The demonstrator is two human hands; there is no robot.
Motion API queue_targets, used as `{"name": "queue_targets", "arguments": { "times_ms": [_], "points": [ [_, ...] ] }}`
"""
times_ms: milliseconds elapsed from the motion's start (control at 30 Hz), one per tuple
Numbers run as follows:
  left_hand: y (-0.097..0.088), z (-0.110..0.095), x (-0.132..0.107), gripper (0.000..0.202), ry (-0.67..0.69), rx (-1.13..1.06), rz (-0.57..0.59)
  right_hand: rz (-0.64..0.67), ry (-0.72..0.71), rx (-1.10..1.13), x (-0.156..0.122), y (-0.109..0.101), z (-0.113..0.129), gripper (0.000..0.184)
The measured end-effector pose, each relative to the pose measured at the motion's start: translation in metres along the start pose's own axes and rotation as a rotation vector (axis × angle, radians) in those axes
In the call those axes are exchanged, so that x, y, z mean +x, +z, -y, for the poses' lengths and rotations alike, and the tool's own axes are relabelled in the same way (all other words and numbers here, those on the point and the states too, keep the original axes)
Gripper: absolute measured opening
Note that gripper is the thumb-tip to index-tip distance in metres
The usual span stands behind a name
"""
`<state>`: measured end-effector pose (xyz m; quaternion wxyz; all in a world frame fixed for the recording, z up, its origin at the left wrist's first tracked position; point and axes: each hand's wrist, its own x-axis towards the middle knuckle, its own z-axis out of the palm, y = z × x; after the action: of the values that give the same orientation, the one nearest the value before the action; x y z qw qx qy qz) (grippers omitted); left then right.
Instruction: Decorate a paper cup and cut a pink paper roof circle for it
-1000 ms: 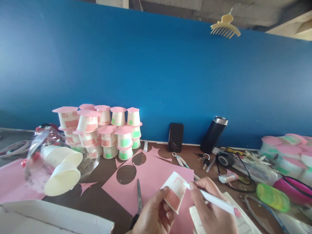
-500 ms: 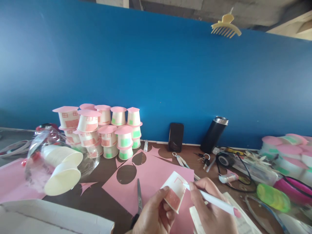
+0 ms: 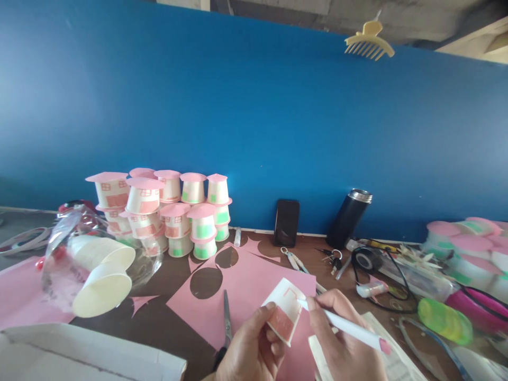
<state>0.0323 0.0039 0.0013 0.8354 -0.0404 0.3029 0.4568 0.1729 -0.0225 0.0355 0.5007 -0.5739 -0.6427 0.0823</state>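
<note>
My left hand (image 3: 256, 341) is closed round a white paper cup (image 3: 283, 309), which is tilted, with a red block and thin red outlines drawn on its side. In my right hand (image 3: 345, 338) is a white marker pen (image 3: 353, 329) with a pink end; its tip meets the cup's side near the red lines. Under both hands lies a pink paper sheet (image 3: 254, 280) with round holes cut out. Scissors (image 3: 227, 323) rest on it, left of my left hand, their handles partly hidden.
Stacked decorated cups (image 3: 174, 217) with pink paper tops stand at back left. Plain paper cups (image 3: 103, 288) lie in clear plastic nearby. A phone (image 3: 286, 223) and a black bottle (image 3: 348, 219) lean by the blue partition (image 3: 254, 106). Cables, a bright green item (image 3: 444, 320) and more cups (image 3: 472, 248) crowd the right.
Almost nothing differs. The marker tip has shifted very slightly on the cup's side, while both hands keep their holds.
</note>
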Motion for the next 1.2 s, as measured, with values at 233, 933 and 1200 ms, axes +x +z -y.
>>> {"name": "queue_targets", "arguments": {
  "times_ms": [233, 933, 1200],
  "points": [
    [0.0022, -0.0009, -0.0001, 0.027, 0.001, 0.011, -0.004, 0.011, 0.029, 0.000, -0.0002, 0.0010, 0.0004, 0.027],
    [0.0037, 0.0000, -0.0022, 0.029, -0.009, -0.006, -0.020, 0.064, 0.048, -0.010, -0.0051, 0.0034, -0.0038, 0.028],
    [0.0029, -0.0012, -0.0014, 0.030, -0.003, 0.001, -0.006, 0.076, 0.055, -0.018, -0.0065, 0.0034, -0.0051, 0.028]
  ]
}}
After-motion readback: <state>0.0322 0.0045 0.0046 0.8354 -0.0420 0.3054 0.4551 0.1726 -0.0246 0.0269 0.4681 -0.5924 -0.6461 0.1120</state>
